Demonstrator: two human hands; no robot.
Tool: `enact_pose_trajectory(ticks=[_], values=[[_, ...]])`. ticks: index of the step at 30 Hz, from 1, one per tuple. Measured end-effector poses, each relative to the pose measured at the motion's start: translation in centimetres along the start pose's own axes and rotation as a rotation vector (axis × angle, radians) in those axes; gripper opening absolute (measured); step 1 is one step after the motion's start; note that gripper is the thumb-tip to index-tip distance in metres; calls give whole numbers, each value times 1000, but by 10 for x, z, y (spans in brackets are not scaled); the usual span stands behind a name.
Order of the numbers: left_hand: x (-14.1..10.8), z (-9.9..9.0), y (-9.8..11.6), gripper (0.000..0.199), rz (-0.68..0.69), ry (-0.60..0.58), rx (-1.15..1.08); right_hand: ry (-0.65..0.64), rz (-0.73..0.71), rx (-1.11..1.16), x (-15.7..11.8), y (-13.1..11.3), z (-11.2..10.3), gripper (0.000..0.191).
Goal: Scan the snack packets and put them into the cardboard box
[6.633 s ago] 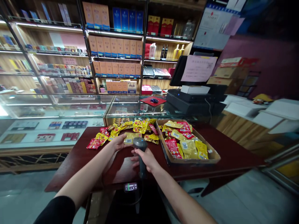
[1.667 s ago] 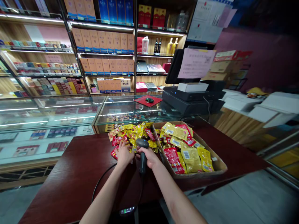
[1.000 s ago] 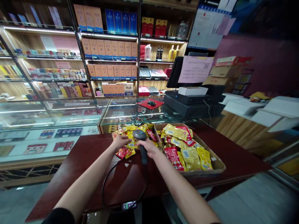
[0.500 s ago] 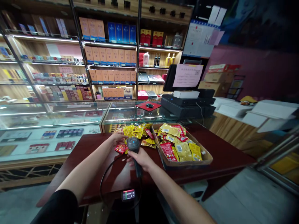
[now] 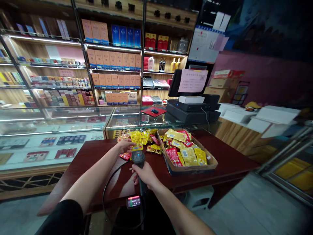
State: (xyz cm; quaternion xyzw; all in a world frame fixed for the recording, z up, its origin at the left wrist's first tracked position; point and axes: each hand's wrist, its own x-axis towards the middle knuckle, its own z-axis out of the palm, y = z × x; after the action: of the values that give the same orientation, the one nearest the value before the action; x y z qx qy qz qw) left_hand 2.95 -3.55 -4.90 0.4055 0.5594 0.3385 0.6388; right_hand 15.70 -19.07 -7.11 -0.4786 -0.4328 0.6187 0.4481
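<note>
A dark handheld scanner (image 5: 138,158) with a small blue light is in my right hand (image 5: 144,174), its cable looping down to the left. My left hand (image 5: 126,146) has its fingers on a yellow packet (image 5: 137,146) at the near side of a loose pile on the dark red table (image 5: 97,163). A red packet (image 5: 125,156) lies just below that hand. To the right, an open cardboard box (image 5: 210,165) holds several yellow, gold and red packets (image 5: 189,156).
Behind the table runs a glass display counter (image 5: 80,119), with a mouse (image 5: 154,111) on a red mat and a monitor (image 5: 190,81). A phone (image 5: 133,202) shows at the table's near edge. A pale stool (image 5: 199,196) stands under the table.
The scanner and my right hand have moved slightly down, away from the pile. A yellow packet now shows flat at my left fingertips. The view has shifted slightly.
</note>
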Motion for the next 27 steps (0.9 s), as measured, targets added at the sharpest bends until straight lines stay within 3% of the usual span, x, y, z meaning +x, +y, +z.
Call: enact_pose_trajectory(ticks=[20, 27], values=[[-7, 0, -23, 52, 6, -62, -10, 72, 89, 6, -11, 7, 1, 28], [-7, -1, -21, 51, -10, -57, -16, 74, 83, -12, -8, 5, 0, 27]])
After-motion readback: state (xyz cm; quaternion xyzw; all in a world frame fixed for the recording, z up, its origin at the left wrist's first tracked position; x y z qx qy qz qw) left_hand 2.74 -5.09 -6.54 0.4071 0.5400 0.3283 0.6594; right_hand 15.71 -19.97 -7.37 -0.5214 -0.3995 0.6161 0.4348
